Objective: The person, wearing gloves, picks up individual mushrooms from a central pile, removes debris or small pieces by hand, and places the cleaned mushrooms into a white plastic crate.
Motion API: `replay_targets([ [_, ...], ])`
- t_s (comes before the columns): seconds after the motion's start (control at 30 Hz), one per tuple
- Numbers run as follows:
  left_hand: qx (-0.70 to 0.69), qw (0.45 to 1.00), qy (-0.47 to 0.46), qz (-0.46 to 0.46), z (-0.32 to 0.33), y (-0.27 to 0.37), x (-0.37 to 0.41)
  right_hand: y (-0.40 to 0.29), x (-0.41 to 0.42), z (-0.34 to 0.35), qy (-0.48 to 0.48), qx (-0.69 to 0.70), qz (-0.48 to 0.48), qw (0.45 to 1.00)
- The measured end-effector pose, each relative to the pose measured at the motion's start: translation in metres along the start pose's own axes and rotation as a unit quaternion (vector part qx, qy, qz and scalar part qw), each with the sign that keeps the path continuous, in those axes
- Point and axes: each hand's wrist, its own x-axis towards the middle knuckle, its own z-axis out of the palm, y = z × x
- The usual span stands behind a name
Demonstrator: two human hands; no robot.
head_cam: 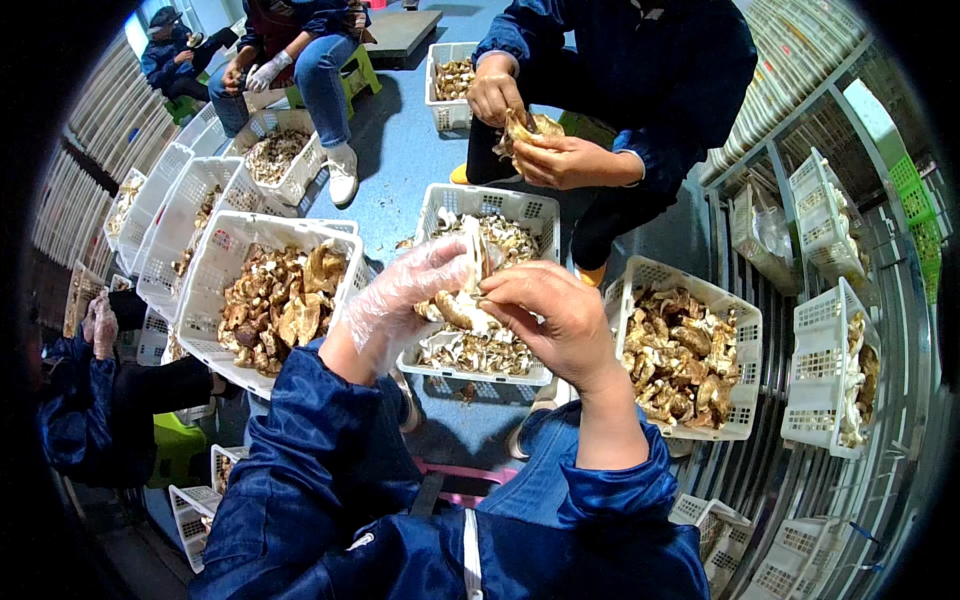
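My left hand [409,281], in a clear plastic glove, holds a mushroom [454,309] with a pale stem and brown cap. My bare right hand [551,315] comes in from the right, thumb and forefinger pinched at the mushroom's stem. A small thin object [478,296] shows between those fingertips, too small to identify. Under both hands stands a white perforated plastic crate [484,193] of pale mushroom trimmings [476,354]. To the left, a crate [196,330] holds brown mushrooms [274,307]. Another crate [744,375] of mushrooms [679,360] stands at the right.
Opposite me a person's hands [559,160] hold a large mushroom [532,131] near the middle crate. Other seated people [289,45] work at the upper left and left. Crates stand on a metal rack [780,450] at the right. A pink stool [469,476] shows below me.
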Motion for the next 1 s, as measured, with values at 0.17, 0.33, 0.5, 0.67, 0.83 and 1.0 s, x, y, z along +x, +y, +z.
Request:
replay_targets([
  [0.17,-0.014,0.999,-0.038,-0.002,0.002,-0.001,0.011,0.0,0.003,-0.003,0.035,-0.028,0.009,0.999],
  [0.33,-0.018,0.999,-0.035,-0.025,0.017,0.01,-0.004,0.002,-0.001,-0.007,0.119,-0.011,0.068,0.99],
  [0.5,0.03,0.993,-0.104,-0.055,-0.006,-0.001,0.001,0.015,-0.007,-0.017,0.209,-0.042,0.147,0.966],
  [0.67,0.012,0.996,-0.084,-0.035,0.002,0.006,-0.003,0.02,-0.007,-0.019,0.198,0.003,0.195,0.96],
  [0.83,0.002,0.999,-0.04,-0.002,-0.002,0.0,0.006,0.006,-0.001,-0.006,0.077,-0.039,0.102,0.991],
  [1.0,0.062,0.998,-0.031,-0.011,-0.01,-0.006,0.015,0.005,0.0,-0.005,0.054,-0.031,0.086,0.994],
])
